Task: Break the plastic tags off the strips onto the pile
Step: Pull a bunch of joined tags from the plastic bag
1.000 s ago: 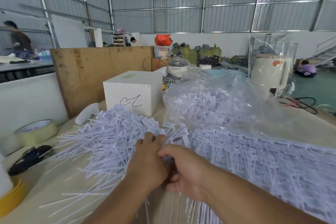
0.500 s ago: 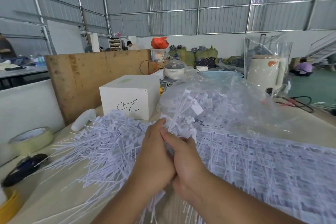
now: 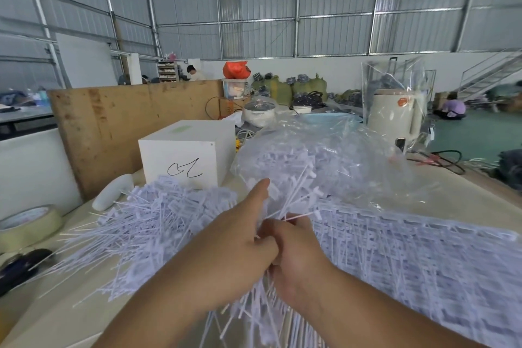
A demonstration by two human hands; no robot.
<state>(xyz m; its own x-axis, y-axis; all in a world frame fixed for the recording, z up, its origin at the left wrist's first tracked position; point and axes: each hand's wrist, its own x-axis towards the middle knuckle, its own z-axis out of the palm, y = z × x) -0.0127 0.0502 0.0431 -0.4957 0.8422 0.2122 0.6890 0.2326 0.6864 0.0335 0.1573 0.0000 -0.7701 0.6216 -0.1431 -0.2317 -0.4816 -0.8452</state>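
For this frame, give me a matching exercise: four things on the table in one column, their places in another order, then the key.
Things:
1. white box
2. tape roll
3. clear bag
4. loose tag pile

Places:
A. far left edge of the table
B. right of the white box
C. in front of the wooden board
D. left of the hands, near side of the box

Pairs: 1-C, 2-A, 3-B, 4-D

bare tabletop point(image 3: 70, 316) lower left open; white box point(image 3: 183, 155), plastic bag point(image 3: 339, 167) block far side.
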